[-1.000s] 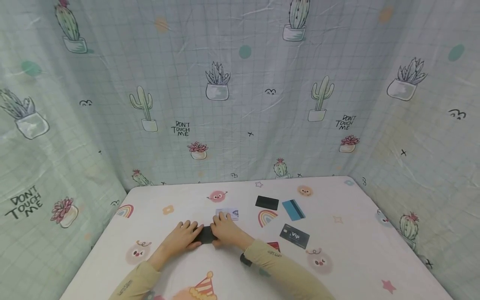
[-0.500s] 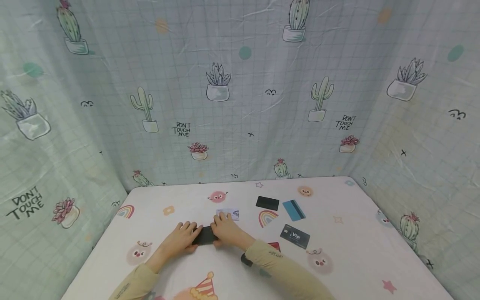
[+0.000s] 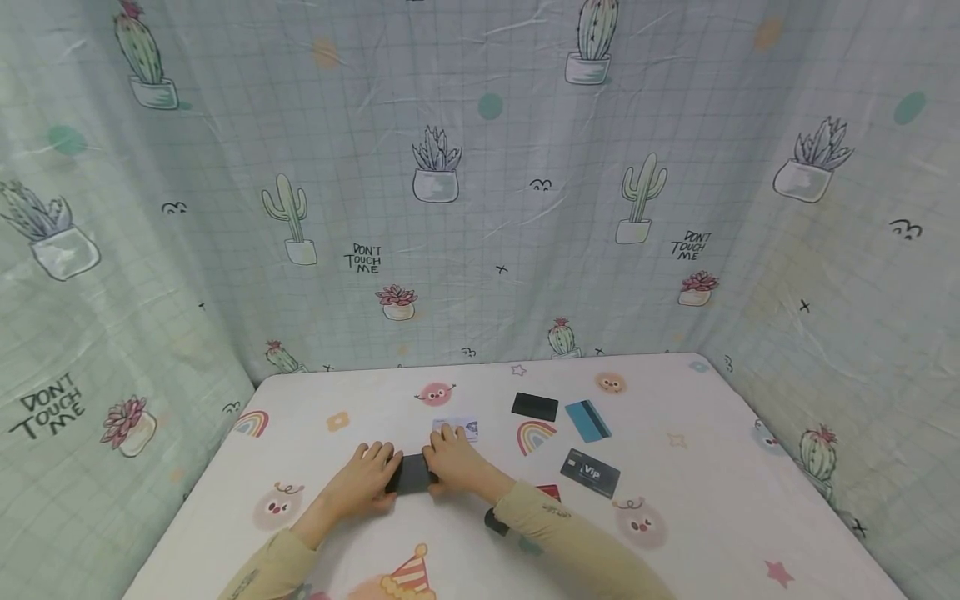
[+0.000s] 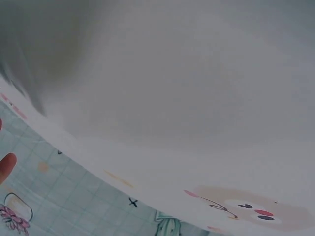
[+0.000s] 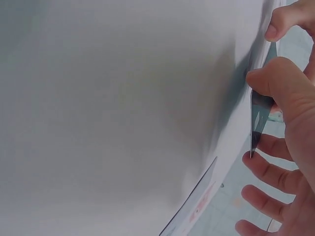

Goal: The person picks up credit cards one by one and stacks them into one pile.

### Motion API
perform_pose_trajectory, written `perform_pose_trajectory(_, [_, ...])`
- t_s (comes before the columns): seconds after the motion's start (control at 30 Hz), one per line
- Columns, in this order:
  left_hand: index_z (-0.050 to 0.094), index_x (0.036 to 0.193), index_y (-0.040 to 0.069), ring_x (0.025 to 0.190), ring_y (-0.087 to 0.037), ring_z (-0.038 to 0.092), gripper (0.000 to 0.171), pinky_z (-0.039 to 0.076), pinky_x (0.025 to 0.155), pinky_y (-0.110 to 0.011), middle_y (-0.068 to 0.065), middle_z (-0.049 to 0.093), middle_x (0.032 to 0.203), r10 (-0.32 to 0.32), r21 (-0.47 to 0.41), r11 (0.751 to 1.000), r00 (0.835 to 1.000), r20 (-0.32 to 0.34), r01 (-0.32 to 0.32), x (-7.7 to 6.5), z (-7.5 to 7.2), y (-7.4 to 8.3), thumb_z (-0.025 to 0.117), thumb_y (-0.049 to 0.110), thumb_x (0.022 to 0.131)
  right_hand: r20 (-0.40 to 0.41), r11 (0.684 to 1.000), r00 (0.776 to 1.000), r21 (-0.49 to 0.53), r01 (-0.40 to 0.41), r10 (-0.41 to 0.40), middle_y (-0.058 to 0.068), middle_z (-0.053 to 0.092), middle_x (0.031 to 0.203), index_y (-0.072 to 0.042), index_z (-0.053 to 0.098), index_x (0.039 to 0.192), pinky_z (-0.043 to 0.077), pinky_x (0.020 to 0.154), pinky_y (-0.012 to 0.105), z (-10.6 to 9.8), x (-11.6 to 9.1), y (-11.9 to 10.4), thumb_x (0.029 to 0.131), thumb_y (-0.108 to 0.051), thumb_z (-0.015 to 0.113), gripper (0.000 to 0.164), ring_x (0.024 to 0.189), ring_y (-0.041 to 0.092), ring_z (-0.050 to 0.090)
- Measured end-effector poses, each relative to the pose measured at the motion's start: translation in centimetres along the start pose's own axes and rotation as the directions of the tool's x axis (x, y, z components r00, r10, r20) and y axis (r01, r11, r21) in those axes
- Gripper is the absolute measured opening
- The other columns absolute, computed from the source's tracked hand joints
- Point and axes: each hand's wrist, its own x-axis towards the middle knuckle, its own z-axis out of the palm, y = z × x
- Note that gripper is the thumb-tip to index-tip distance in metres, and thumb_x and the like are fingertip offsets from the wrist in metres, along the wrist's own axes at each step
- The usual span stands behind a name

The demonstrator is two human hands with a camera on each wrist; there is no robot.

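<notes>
A dark card is held level between both hands, close over the table, one short end in each. My left hand pinches its left end between thumb and fingers. The right hand has the right end; in the right wrist view its thumb lies on one face and fingertips at the opposite edge of the dark card. Only a fingertip enters the left wrist view. A pale printed card lies just beyond the right hand, partly covered by its fingers.
Right of the hands lie a black card, a blue striped card and a dark grey VIP card. The right sleeve partly hides a red card. A patterned cloth hangs behind the table.
The dark card has come very slightly toward me and its upper face shows a little more and lighter. Both hands keep their grip and barely move; the other cards stay put.
</notes>
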Motion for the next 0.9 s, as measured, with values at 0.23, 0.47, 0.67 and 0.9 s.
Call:
perform_pose_trajectory(0.23, [0.058,0.111,0.005,0.087,-0.023,0.048,0.061,0.038,0.075,-0.04,-0.01,0.052,0.1,-0.009,-0.022,1.0,0.999,0.034,0.009,-0.2,-0.4,0.2,0.062,0.048,0.068,-0.004,1.0,1.0,-0.002,-0.012,0.012,0.001,0.054,0.101,-0.016,0.057,0.104,0.042,0.082,0.04,-0.3,-0.4,-0.2,0.068,-0.06,0.062,0.057,0.094,0.02,0.045])
perform_pose_trajectory(0.47, [0.057,0.114,0.009,0.086,-0.021,0.046,0.06,0.037,0.074,-0.039,-0.007,0.05,0.098,0.01,-0.033,0.999,1.0,0.0,-0.01,-0.3,-0.4,0.2,0.064,0.048,0.069,0.018,1.0,1.0,0.007,-0.024,0.024,0.002,0.054,0.107,-0.016,0.057,0.106,0.043,0.084,0.042,-0.5,-0.5,-0.3,0.069,-0.06,0.061,0.058,0.098,0.021,0.046])
perform_pose_trajectory(0.67, [0.057,0.114,0.009,0.085,-0.021,0.045,0.06,0.037,0.073,-0.039,-0.007,0.05,0.098,0.016,-0.042,0.999,1.0,-0.007,-0.016,-0.1,-0.7,0.3,0.065,0.048,0.069,0.006,0.999,0.999,-0.001,-0.034,0.034,0.002,0.054,0.107,-0.016,0.057,0.106,0.043,0.084,0.043,-0.8,-0.8,-0.2,0.068,-0.06,0.062,0.058,0.097,0.021,0.046])
perform_pose_trajectory(0.9, [0.054,0.119,0.012,0.084,-0.019,0.043,0.061,0.037,0.073,-0.039,-0.005,0.049,0.097,0.029,-0.057,0.998,0.999,-0.027,-0.031,-0.1,-0.9,0.5,0.066,0.046,0.069,0.002,0.999,0.999,0.011,-0.046,0.046,0.002,0.053,0.105,-0.016,0.057,0.105,0.042,0.082,0.042,-1.1,-1.3,-0.2,0.067,-0.058,0.064,0.057,0.097,0.021,0.045])
